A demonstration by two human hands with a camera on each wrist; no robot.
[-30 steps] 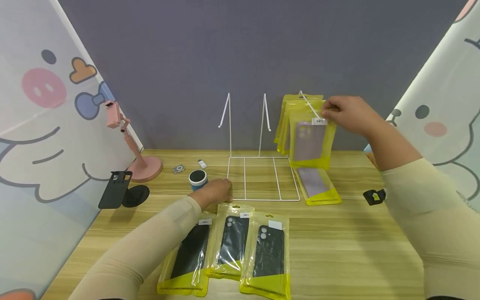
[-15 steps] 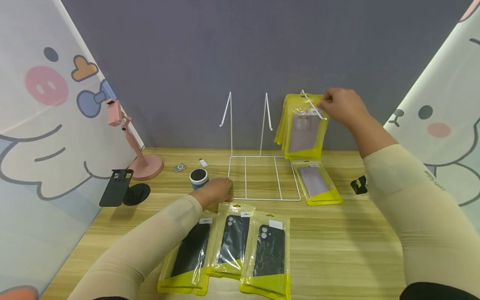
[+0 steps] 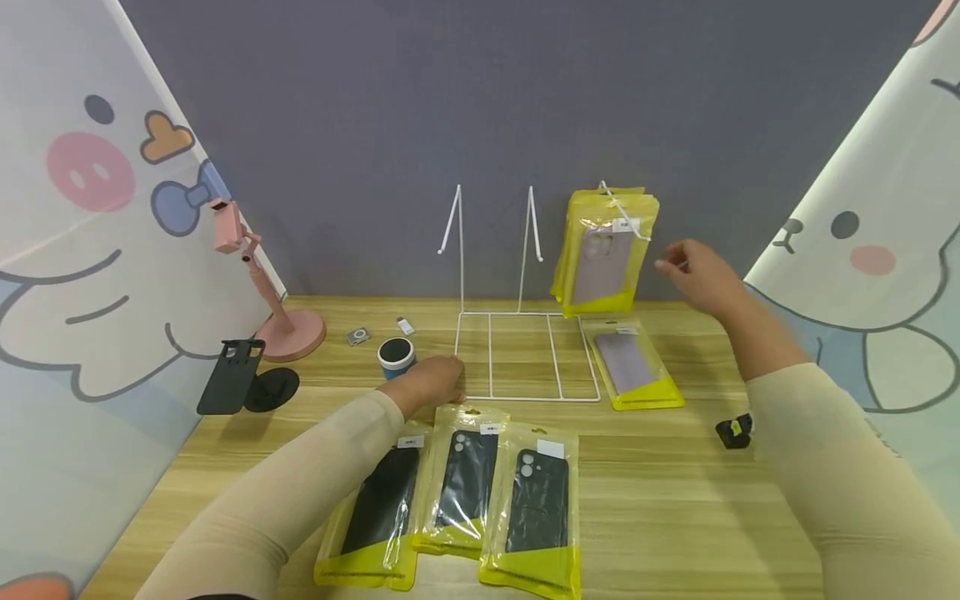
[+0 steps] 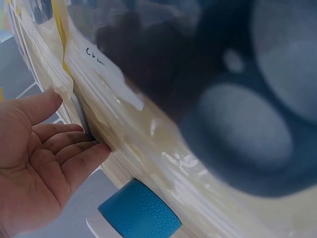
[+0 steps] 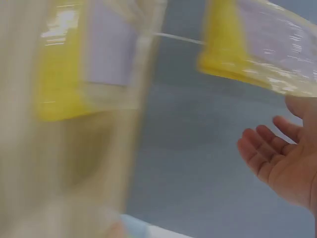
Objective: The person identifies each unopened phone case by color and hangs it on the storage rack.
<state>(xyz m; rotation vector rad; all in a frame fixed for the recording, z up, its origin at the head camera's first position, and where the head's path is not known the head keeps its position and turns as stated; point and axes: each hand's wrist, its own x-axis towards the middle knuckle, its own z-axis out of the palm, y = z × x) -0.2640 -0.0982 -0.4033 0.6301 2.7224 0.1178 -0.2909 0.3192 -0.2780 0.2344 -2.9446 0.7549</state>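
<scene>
My left hand holds the front left corner of the white wire rack. In the left wrist view its thumb and bent fingers lie either side of the wire. My right hand is in the air to the right of the rack, fingers loosely bent with nothing in them. Beside it, yellow-edged pouches with lilac phone cases hang in a stack on the rack's right hook. Another lilac phone case in a pouch lies on the table below. The right wrist view is partly blurred.
Three pouches with black phone cases lie in front of the rack. Left of it are a blue-sided round jar, small gadgets, a pink stand and a black phone holder. A small black item lies right.
The front lilac phone case pouch went back along the right hook against the others. My right hand let go of it and moved down and right. My left hand stayed at the rack's corner.
</scene>
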